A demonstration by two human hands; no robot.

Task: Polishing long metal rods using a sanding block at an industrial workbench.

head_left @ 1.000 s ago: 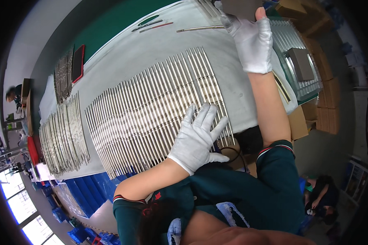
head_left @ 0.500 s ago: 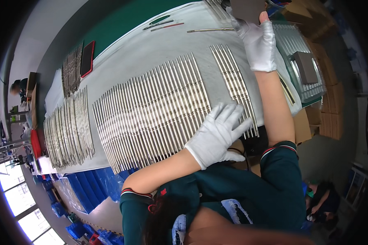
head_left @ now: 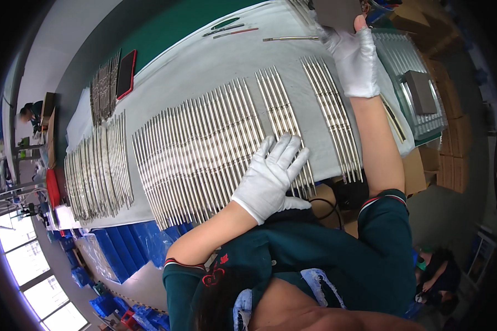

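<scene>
Spreading its gloved fingers palm-down, the left hand lies across the near part of a narrow group of metal rods, the fingers fanned and the thumb held out to the side; whether the palm also bears on the rods cannot be told. The right hand, at the far right of the bench, is curled about a flat grey-brown block, with the thumb, its tip bare of the glove, against one edge; the grip of the other fingers is partly hidden. Both gloves are white, thin and wrinkled.

The rods are slender, silvery and polished, tapering at the far ends and ringed by joints along their length. To the left of the narrow group, a broad row lies parallel, closely ranked; to its right, a further small group lies apart. All rest on a pale, softly creased cloth over the green bench top. Farther left lies a glossy cluster of rods. At the right, a clear ribbed plastic tray bears a second block, matt and rectangular.
</scene>
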